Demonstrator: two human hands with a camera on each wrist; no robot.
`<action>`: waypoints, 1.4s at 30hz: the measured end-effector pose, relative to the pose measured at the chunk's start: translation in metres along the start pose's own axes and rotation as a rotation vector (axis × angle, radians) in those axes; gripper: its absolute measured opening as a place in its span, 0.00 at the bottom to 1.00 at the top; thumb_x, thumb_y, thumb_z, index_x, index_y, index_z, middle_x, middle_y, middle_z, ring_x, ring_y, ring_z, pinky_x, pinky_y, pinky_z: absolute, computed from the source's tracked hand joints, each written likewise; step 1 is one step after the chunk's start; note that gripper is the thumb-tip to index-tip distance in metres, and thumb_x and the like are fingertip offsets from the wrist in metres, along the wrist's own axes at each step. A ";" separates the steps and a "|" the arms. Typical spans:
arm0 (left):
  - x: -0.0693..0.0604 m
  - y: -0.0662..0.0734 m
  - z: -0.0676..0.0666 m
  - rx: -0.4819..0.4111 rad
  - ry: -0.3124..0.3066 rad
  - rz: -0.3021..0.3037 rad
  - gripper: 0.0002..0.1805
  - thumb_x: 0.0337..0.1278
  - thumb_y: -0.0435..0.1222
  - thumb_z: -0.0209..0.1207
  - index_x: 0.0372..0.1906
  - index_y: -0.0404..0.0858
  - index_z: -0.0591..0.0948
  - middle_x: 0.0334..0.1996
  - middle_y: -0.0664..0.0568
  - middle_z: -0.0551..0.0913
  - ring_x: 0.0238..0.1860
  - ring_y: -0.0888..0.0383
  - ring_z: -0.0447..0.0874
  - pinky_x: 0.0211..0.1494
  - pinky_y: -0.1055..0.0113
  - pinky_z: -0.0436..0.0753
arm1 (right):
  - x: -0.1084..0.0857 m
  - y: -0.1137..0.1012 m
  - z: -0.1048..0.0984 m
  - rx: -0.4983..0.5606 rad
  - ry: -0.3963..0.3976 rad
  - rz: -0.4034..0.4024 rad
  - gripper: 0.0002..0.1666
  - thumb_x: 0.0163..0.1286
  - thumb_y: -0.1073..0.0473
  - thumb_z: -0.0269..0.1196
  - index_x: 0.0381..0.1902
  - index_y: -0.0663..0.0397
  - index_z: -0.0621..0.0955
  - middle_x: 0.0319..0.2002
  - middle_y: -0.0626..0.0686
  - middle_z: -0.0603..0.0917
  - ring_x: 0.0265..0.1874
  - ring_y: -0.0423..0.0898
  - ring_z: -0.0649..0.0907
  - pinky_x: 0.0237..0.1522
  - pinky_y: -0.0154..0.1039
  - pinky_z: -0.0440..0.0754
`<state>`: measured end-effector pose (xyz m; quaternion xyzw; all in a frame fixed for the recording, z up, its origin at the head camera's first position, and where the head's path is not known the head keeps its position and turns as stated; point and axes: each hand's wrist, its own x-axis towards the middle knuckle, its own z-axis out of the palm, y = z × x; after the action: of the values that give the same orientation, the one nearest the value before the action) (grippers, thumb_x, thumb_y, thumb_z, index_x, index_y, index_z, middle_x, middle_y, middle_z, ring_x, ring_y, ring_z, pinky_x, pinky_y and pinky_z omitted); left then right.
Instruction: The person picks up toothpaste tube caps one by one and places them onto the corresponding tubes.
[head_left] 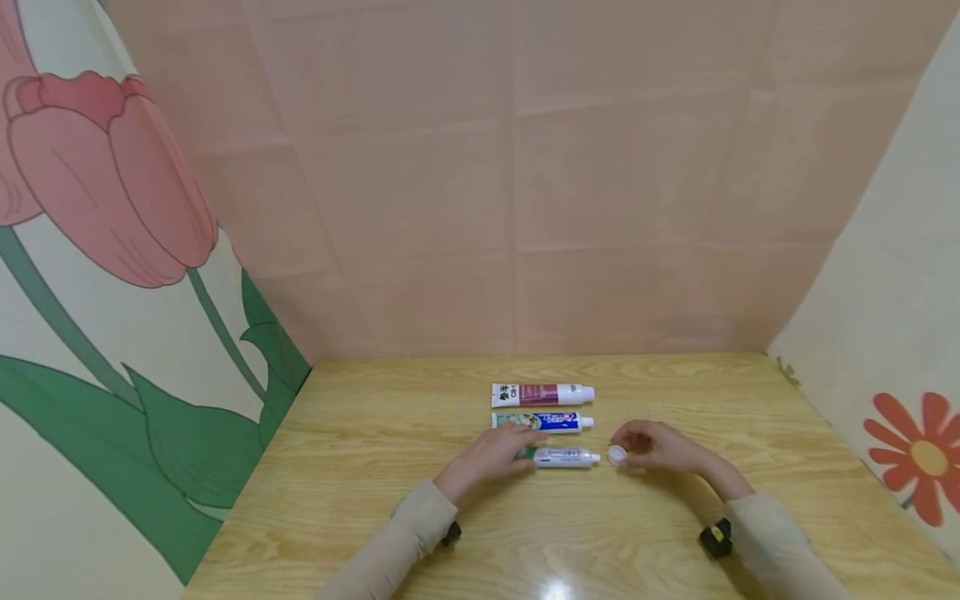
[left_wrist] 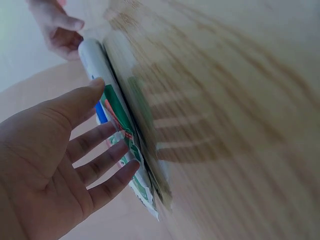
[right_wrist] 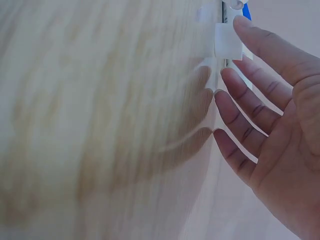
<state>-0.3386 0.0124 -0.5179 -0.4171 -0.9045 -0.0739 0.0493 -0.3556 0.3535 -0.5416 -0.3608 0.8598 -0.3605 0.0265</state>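
Observation:
A white and green toothpaste tube (head_left: 564, 457) lies nearest me, its narrow nozzle bare and pointing right. My left hand (head_left: 498, 452) is over its green tail end. In the left wrist view the thumb and the loosely straight fingers (left_wrist: 106, 187) lie against the tube (left_wrist: 92, 60); a firm hold does not show. To the right of the nozzle, my right hand (head_left: 660, 448) pinches a round white cap (head_left: 617, 455) between thumb and index finger. In the right wrist view the cap (right_wrist: 228, 42) is close to the tabletop, while the other fingers are spread.
Beyond the near tube lie a blue and green toothpaste tube (head_left: 555, 422) and a maroon and white one (head_left: 538, 395), both capped, nozzles to the right. The wooden table (head_left: 390, 400) meets a pink backdrop (head_left: 517, 208). Flower-printed sheets flank it.

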 end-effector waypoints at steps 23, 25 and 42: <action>0.001 0.004 0.002 0.032 -0.038 0.051 0.29 0.54 0.45 0.61 0.63 0.47 0.70 0.60 0.57 0.74 0.58 0.60 0.71 0.62 0.68 0.71 | 0.004 -0.004 0.003 -0.028 -0.013 0.004 0.15 0.57 0.53 0.68 0.42 0.49 0.79 0.34 0.45 0.81 0.34 0.39 0.78 0.37 0.32 0.77; 0.000 0.005 0.000 0.028 -0.040 0.050 0.29 0.55 0.44 0.60 0.63 0.48 0.70 0.60 0.57 0.73 0.58 0.59 0.71 0.61 0.68 0.71 | 0.004 -0.005 0.003 -0.023 -0.013 0.009 0.16 0.57 0.53 0.68 0.42 0.50 0.79 0.34 0.46 0.80 0.34 0.39 0.78 0.37 0.32 0.77; -0.002 0.004 0.001 0.033 -0.043 0.106 0.27 0.61 0.44 0.55 0.65 0.52 0.67 0.56 0.57 0.75 0.51 0.61 0.72 0.57 0.71 0.72 | 0.005 -0.009 0.003 0.008 0.002 0.013 0.15 0.56 0.57 0.69 0.40 0.53 0.79 0.30 0.50 0.81 0.29 0.37 0.77 0.29 0.31 0.77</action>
<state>-0.3347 0.0139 -0.5190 -0.4650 -0.8831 -0.0472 0.0409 -0.3528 0.3444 -0.5374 -0.3546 0.8606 -0.3642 0.0292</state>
